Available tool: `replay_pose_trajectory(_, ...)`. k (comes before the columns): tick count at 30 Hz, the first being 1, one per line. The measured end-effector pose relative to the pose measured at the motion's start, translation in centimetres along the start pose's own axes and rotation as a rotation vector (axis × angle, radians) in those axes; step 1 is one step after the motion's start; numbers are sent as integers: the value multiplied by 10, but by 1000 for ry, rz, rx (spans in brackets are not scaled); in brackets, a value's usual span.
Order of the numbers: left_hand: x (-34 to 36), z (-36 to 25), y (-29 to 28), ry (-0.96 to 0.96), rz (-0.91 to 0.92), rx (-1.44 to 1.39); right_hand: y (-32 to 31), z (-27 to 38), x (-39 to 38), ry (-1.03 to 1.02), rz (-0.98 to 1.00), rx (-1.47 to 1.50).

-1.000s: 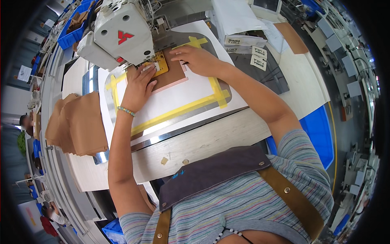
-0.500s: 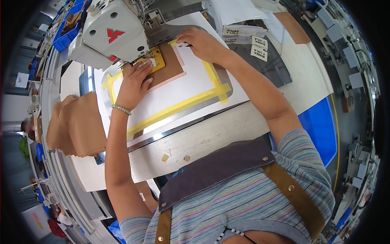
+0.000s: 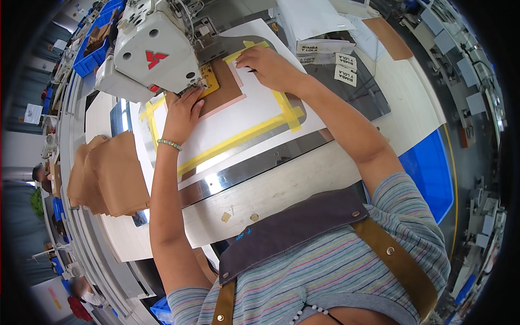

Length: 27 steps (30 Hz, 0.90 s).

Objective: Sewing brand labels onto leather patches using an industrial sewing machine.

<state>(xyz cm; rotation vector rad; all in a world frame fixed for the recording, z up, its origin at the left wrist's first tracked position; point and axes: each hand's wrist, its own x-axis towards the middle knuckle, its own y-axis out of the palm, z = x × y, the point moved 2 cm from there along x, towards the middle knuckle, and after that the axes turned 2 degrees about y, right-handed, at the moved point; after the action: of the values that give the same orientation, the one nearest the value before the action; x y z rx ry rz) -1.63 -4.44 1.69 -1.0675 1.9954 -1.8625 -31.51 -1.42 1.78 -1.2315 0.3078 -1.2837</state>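
Observation:
My left hand point(image 3: 183, 115) lies flat with fingers stretched toward the head of a white sewing machine point(image 3: 157, 57). Its fingertips rest at the edge of a brown panel point(image 3: 221, 97) and beside a yellow plate point(image 3: 211, 81). Pink strips border that panel. Around it spreads a white sheet point(image 3: 230, 125) framed with yellow tape point(image 3: 238, 147). Near the sheet's far right part rests my right hand point(image 3: 269, 67), fingers curled. Something small and dark shows under those fingers; I cannot make out what it is. The needle area is partly hidden behind the machine head and left fingers.
Brown pieces point(image 3: 111, 176) are stacked at the left. A white box point(image 3: 325, 46) and pale printed tags point(image 3: 345, 76) lie at the far right on a dark plate point(image 3: 360, 92). A blue bin point(image 3: 428, 176) stands right of the table. A metal strip point(image 3: 216, 181) runs along the near side.
The taped sheet and brown panel have shifted away from me, showing more of the metal strip. Less of the yellow plate shows now. Both hands stay on the work; the view has shifted slightly.

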Motion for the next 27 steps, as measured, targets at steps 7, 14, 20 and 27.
replay_pose_trajectory(7, -9, 21, 3, -145, -100, -22, -1, 1, -1, 3, 30, 6)
replay_pose_trajectory(14, -49, 49, -4, -419, -170, 287, 7, 2, 0, -4, 27, 29)
replay_pose_trajectory(20, -65, 34, 15, -388, -100, 358, 5, 8, -1, 8, 58, 28)
replay_pose_trajectory(27, -49, 3, 6, -311, -231, 294, -16, 22, 4, -19, 59, 28)
